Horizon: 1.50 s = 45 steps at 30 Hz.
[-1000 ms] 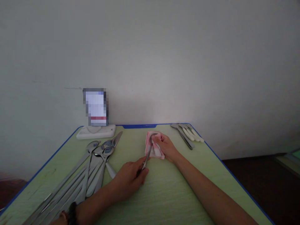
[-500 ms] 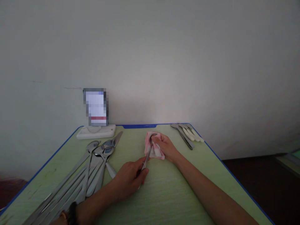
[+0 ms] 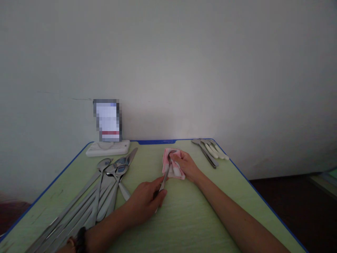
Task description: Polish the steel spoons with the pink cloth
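My left grip [image 3: 149, 196] is closed around the handle of a spoon [image 3: 165, 181]. The spoon slants up and away from me, and its round end lies on a pink and white cloth [image 3: 177, 172]. My right grip [image 3: 187, 165] is closed on that cloth, with my thumb pressing the round end down on it. So the spoon runs from one grip to the other, over the middle of the green tabletop [image 3: 184, 218]. I cannot tell if the cloth touches the tabletop.

To my left is a messy pile [image 3: 98, 188] of shiny spoons and other long metal things. My left arm hides part of it, and I wear a dark band [image 3: 81, 239] on that wrist. A blade [image 3: 133, 154] pokes out at the far end. Behind the pile sits a white block [image 3: 107, 151], with a blurred screen [image 3: 109, 117] standing up at its back. At the far right lie metal handles [image 3: 209, 157] beside some white handles [image 3: 216, 151], near the blue edge.
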Each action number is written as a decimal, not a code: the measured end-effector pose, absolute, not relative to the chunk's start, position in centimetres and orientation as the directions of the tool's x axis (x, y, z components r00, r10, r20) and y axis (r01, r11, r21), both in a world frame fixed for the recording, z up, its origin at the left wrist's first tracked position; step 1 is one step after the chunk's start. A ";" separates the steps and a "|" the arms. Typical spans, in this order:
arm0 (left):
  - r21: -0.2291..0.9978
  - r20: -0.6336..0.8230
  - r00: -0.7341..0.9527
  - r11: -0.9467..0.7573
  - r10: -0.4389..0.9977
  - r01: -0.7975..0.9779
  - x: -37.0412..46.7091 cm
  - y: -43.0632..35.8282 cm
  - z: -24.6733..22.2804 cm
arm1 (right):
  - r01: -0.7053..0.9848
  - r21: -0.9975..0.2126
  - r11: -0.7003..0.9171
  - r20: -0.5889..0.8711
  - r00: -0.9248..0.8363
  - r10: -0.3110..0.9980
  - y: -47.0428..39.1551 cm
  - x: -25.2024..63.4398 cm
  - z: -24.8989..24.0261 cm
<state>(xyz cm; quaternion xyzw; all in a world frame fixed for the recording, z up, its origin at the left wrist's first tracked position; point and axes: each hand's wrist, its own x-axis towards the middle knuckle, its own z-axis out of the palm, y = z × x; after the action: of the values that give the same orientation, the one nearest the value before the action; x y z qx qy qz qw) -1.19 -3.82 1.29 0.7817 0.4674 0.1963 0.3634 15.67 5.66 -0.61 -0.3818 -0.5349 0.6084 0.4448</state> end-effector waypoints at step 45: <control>0.709 -0.040 0.471 -0.307 0.881 0.635 -1.0 -3.9 1.2 | -0.091 -0.995 -0.033 0.000 -0.337 0.942 5.6 15.7 -0.8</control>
<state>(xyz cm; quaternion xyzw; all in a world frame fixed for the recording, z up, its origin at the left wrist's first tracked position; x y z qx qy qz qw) -1.05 -3.94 1.22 0.7878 0.4812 0.1817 0.3388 15.67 5.63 -0.81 -0.3870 -0.5492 0.6055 0.4265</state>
